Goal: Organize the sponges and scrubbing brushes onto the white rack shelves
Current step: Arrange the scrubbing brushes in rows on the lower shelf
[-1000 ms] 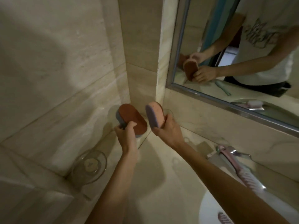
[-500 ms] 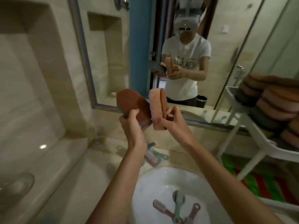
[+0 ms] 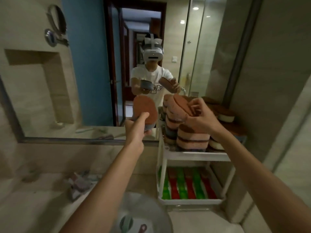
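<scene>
Left hand (image 3: 136, 130): raised in front of the mirror (image 3: 84, 81), gripping a grey-backed sponge (image 3: 145, 109); the thumb lies across its orange face and the fingers curl underneath.
Grey-backed sponge: held in the air, orange side toward the camera, left of the white rack (image 3: 193, 155) and apart from it.
Right hand (image 3: 201, 116): fingers curled, pinching the edge of a tilted sponge (image 3: 181, 105).
Tilted sponge: brown-red face up, pink body, slanting over the top of the sponge stacks (image 3: 193, 137); whether it touches them I cannot tell.
Sponge stacks: several piles of pink, brown and grey-blue sponges crowd the rack's top shelf (more show behind the right wrist, some with white bodies).
White rack: stands on the table (image 3: 42, 207) against the mirror and the right wall, just beside the basin (image 3: 161, 216).
Lower shelf: carries a row of green and red pieces (image 3: 186, 184), too blurred to name.
Basin: two brush handles, one green (image 3: 127, 221) and one dark pink (image 3: 143, 228), lie inside.
Table: a blurred heap of brushes (image 3: 80, 182) lies left of the left forearm.
Mirror: reflects the person holding both sponges.
</scene>
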Available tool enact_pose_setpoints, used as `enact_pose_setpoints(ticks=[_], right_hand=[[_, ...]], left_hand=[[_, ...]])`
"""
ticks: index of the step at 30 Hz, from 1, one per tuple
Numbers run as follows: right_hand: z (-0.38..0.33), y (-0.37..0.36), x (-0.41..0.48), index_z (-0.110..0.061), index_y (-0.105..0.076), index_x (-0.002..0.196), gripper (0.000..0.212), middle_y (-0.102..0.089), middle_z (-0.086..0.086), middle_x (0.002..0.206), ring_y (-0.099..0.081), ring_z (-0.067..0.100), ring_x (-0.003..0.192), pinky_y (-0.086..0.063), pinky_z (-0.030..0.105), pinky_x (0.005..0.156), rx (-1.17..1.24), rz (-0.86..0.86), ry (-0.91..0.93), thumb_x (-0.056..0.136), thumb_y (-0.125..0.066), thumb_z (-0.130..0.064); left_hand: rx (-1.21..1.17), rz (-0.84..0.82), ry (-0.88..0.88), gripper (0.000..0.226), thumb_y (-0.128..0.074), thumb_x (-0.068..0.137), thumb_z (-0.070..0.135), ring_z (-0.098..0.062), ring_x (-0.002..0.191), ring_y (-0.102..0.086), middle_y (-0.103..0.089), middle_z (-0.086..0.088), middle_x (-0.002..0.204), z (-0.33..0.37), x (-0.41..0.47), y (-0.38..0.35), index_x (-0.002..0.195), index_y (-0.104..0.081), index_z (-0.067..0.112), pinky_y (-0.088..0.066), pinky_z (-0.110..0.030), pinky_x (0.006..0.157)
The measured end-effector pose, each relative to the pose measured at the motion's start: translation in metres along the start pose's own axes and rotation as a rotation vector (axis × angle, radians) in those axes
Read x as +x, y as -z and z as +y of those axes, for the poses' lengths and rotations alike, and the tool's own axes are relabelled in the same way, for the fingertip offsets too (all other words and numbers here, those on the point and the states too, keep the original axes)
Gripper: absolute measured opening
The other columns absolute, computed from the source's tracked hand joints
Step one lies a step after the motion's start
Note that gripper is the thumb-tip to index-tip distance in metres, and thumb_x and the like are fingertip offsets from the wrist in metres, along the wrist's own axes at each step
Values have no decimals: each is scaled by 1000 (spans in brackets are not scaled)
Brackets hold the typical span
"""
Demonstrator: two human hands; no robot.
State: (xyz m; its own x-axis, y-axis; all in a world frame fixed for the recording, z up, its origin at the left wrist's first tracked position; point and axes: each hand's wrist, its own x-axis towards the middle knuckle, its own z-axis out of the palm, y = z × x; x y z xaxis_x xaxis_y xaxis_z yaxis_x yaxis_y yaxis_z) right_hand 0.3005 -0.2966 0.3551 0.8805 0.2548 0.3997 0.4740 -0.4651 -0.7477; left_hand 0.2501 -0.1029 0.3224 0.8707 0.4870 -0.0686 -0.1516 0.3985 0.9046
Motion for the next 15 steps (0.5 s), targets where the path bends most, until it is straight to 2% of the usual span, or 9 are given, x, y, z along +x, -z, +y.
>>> enact_pose_setpoints(ticks=[2,5,9,11,15], right_hand=[[16,18,6,-28,-43,106,42,-50,0,111,-55,15,92,-54,31,70,-122,-8,-2,75,-72,-30],[34,34,12,-31,-43,107,42,-46,-3,112,-48,18,99,-48,34,78,-283,-25,-3,76,-71,-36],[44,38,17,-30,-46,105,40,-47,-4,108,-48,17,101,-39,28,77,-391,-58,18,75,-72,-33],[45,34,20,-30,-45,104,39,-50,-2,111,-49,19,102,-42,29,79,-417,-101,31,75,-72,-32],[48,30,22,-31,-45,105,40,-51,3,118,-48,22,107,-46,36,87,-462,-130,27,75,-72,-30]], left_hand=[[4,-41,57,29,-65,83,26,-13,80,-57,-59,-2,98,-2,2,-14,105,-50,14,-44,-26,57],[-21,-91,164,18,-63,82,33,-17,80,-57,-58,-2,93,-5,6,-29,93,-55,20,-46,-27,58],[-116,-140,287,32,-61,83,36,-27,91,-61,-54,-12,112,-13,12,-42,108,-49,19,-51,-35,60],[-172,-172,328,34,-59,84,38,-29,85,-63,-54,-16,116,-17,12,-46,110,-46,19,-52,-39,62],[-202,-213,380,54,-53,86,43,-30,82,-62,-52,-22,129,-26,13,-55,131,-41,16,-52,-40,63]])
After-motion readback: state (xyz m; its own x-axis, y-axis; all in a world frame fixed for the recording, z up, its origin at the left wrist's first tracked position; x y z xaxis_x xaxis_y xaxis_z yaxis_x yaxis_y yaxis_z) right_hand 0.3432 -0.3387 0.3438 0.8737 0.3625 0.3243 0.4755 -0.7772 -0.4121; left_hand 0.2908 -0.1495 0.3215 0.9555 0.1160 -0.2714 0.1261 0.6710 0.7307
